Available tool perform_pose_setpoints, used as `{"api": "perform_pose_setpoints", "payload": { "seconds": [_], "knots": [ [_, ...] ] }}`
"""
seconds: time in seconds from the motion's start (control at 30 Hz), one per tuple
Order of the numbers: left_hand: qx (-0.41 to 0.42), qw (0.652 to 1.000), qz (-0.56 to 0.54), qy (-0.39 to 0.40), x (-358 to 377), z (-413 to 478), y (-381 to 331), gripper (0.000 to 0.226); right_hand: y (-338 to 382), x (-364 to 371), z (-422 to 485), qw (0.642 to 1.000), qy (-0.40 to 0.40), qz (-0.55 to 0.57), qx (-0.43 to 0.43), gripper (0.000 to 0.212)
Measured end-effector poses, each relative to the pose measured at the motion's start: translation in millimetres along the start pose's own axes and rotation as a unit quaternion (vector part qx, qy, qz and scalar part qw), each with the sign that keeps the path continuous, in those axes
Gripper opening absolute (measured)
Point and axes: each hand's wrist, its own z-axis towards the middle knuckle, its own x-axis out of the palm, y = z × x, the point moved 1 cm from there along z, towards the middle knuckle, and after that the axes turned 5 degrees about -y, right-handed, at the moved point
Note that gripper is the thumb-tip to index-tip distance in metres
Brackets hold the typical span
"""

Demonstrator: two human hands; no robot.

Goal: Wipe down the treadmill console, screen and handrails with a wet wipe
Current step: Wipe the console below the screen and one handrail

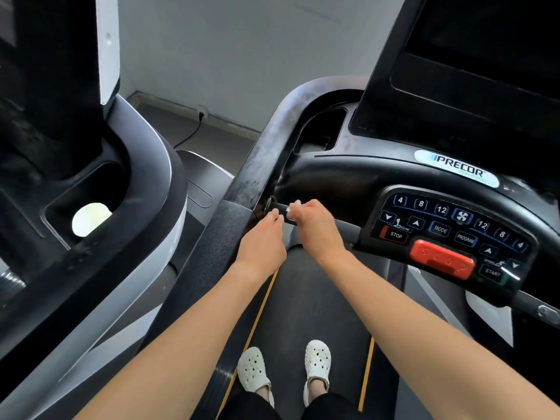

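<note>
Right hand [315,228] pinches the wipe [295,203] on the crossbar [348,227] by the streaky left handrail [260,159], left hand [262,241] curled alongside, grip unclear, while console [454,225] and screen [491,40] look still to do.

Diffuse, medium-bright light with no hard shadows. The pale grey painted wall [242,40] is evenly lit. Soft highlights sit on the glossy black plastic console [348,177], and there's a whitish sheen on the curved black handrail [272,137]. The dark rectangular screen [485,31] is near-black, no detail. The white oval patch [91,219] at left is blown out. Fisheye bends the edges. The bare forearms [188,344] at the bottom are soft.
</note>
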Motion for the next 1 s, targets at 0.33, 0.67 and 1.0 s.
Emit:
{"api": "perform_pose_setpoints", "payload": {
  "seconds": [0.33, 0.67, 1.0],
  "knots": [
    [0.014, 1.000, 0.005, 0.005, 5.5, 2.0, 5.7, 0.061, -30.1, -30.5, -43.6, 0.998, -0.030, 0.001, -0.049, 0.034],
    [-0.013, 0.999, -0.028, 0.010, 0.5, -5.5, -2.0, 0.064, 15.0, 4.3, -7.3, 0.999, 0.017, 0.024, -0.044, 0.033],
    [0.088, 0.993, 0.075, -0.010, 11.2, -7.1, -32.0, 0.056, -61.3, -50.7, -71.1, 0.995, -0.100, -0.005, -0.017, 0.034]
  ]
}}
